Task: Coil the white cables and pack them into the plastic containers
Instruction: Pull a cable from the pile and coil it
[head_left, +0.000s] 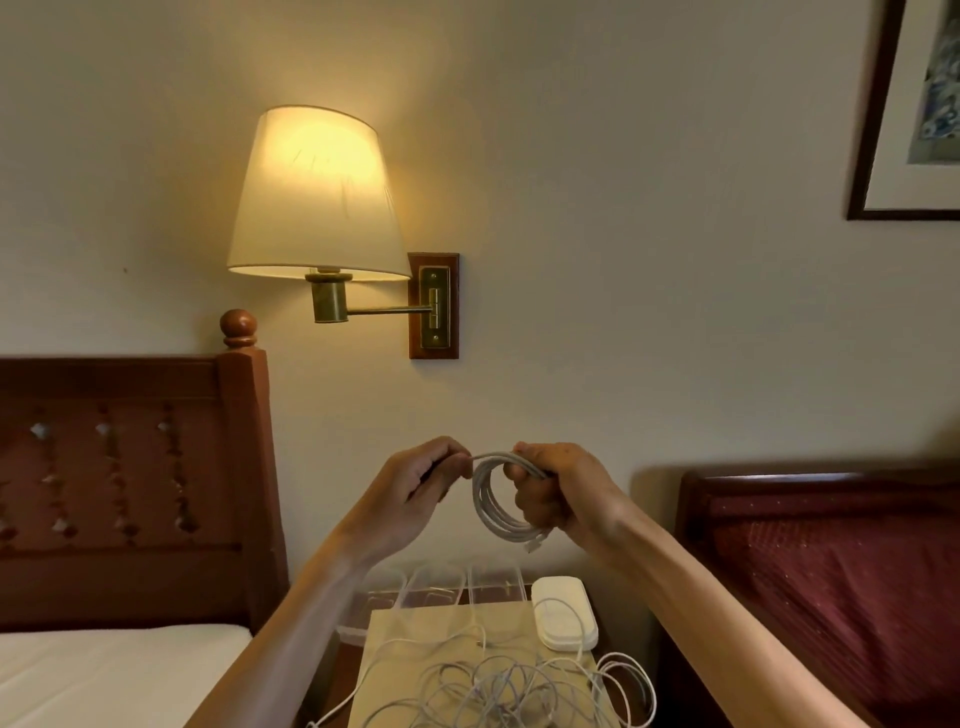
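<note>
White cable coil (501, 499): gripped in right hand (558, 493), end pinched by left hand (415, 483). Below hands: loose cables (498, 686), clear plastic containers (441, 587) on tabletop (374, 675).

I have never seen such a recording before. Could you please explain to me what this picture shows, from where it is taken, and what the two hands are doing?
There is no machine here. A person wears a camera on the head, so this single picture looks forward and down over their own arms. The right hand grips a coiled white cable, held up in the air. The left hand pinches the cable's end at the top of the coil. Below, on a small table, lie a tangle of loose white cables, clear plastic containers and a white oval box. A lit wall lamp hangs above, between a wooden headboard and a dark red one.
</note>
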